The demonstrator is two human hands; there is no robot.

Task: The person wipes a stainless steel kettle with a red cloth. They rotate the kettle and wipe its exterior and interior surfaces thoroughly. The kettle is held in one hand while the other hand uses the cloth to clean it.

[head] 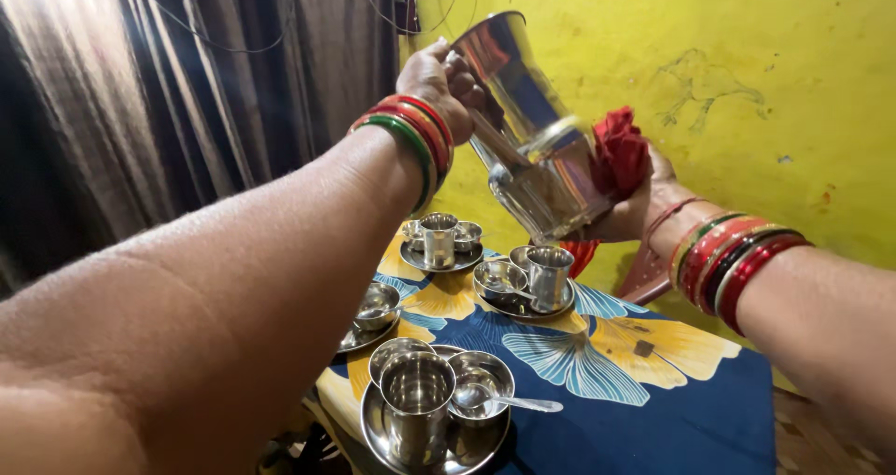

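Observation:
A shiny steel jug is held up in front of the yellow wall, tilted. My left hand grips its rim and handle at the top. My right hand presses a red cloth against the jug's lower side. Both wrists wear red and green bangles. Below the jug stands a table with a blue cloth printed with yellow and white flowers.
On the table sit several steel plates, each with a tumbler and small bowls: one nearest with a spoon, one in the middle, one at the back, one at the left. A dark curtain hangs on the left.

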